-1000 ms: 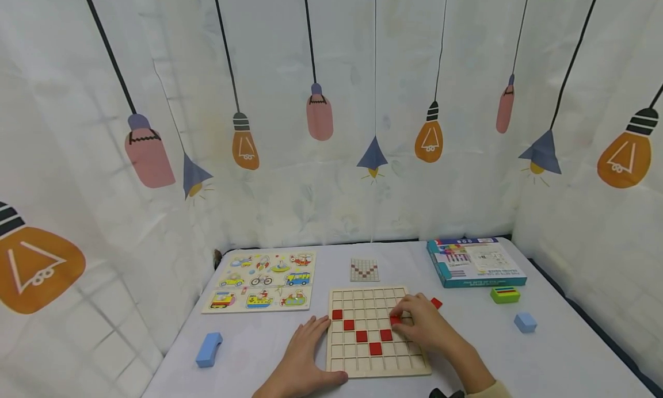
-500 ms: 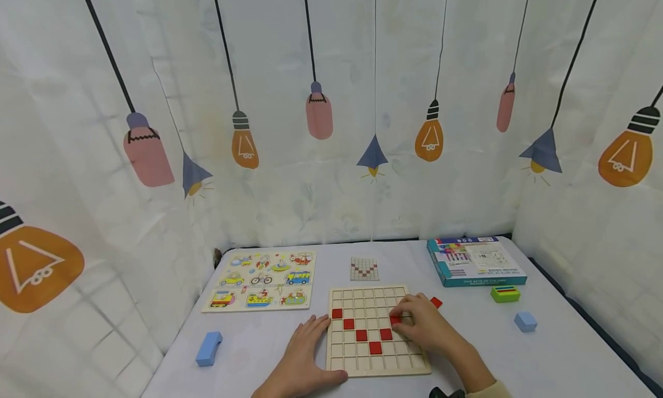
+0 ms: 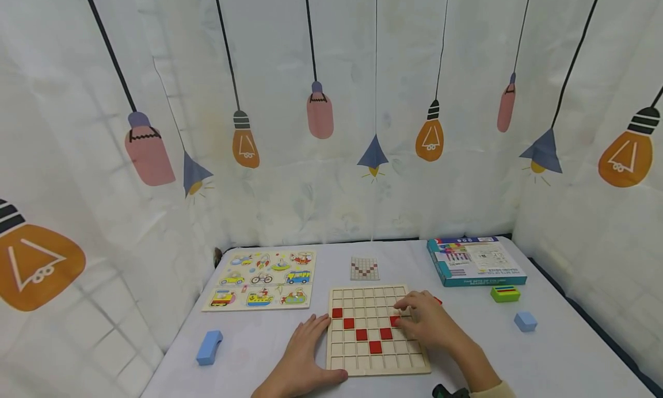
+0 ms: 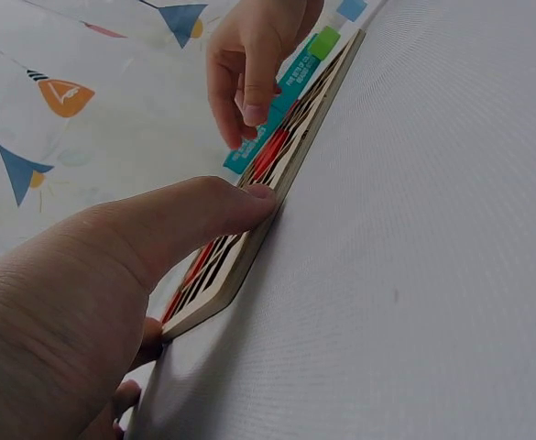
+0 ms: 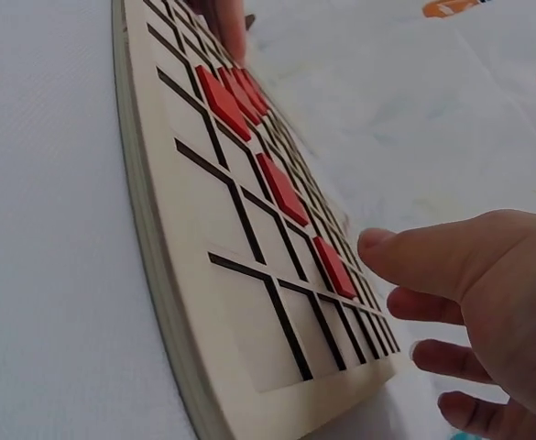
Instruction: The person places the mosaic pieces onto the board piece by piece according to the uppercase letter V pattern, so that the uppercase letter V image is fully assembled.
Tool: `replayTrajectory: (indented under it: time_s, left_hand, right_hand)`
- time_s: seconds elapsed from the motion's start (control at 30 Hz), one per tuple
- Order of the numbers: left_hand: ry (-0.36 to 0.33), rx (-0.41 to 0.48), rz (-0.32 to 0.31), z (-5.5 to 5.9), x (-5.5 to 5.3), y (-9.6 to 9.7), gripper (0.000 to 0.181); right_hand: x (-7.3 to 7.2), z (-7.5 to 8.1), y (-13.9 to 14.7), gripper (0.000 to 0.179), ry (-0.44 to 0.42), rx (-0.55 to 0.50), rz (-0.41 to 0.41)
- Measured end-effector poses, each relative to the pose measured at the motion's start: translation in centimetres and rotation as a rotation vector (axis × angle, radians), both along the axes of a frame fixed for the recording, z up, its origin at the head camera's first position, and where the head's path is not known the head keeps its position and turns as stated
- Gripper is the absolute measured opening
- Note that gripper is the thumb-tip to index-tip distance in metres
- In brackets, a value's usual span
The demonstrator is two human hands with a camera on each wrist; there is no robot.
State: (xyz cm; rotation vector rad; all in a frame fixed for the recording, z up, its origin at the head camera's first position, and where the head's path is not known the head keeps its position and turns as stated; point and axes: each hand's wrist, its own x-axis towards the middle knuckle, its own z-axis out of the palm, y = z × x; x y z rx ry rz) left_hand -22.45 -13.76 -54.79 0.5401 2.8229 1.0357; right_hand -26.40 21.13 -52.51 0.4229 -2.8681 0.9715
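A light wooden grid board (image 3: 357,364) lies on the table, with several red square tiles (image 3: 375,347) forming a V in its cells. My left hand (image 3: 303,358) rests at the board's near left corner, fingers straight along the left edge. Its thumb (image 4: 240,203) presses the near rim in the left wrist view. My right hand (image 3: 432,323) hovers over the board's right side with nothing between thumb and fingers. In the right wrist view its thumb tip is just off the last red tile (image 5: 338,268). Another red piece (image 3: 438,301) peeks out behind the right hand.
A small pattern card (image 3: 365,269) lies behind the board. A vehicle picture puzzle (image 3: 261,281) sits back left, a blue arch block (image 3: 209,348) nearer. At right are a teal box (image 3: 476,263), a green block (image 3: 505,294) and a blue block (image 3: 525,322).
My right hand has let go of the red tile on the right arm of the V and shifted slightly right, its fingers spread apart. My left hand stays put.
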Motion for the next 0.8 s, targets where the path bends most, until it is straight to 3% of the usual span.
replayTrajectory:
  time_s: [0.6,0.8]
  left_hand:
    - [0.006,0.000,-0.011,-0.2,-0.1,0.0,0.123]
    - [0.019,0.007,-0.019,-0.1,0.0,0.0,0.122]
  right_hand:
    - [0.1,1.3,2.8,0.034,-0.016,-0.015,-0.214]
    - [-0.2,1.0,4.2,0.036,0.028,0.019,-0.254]
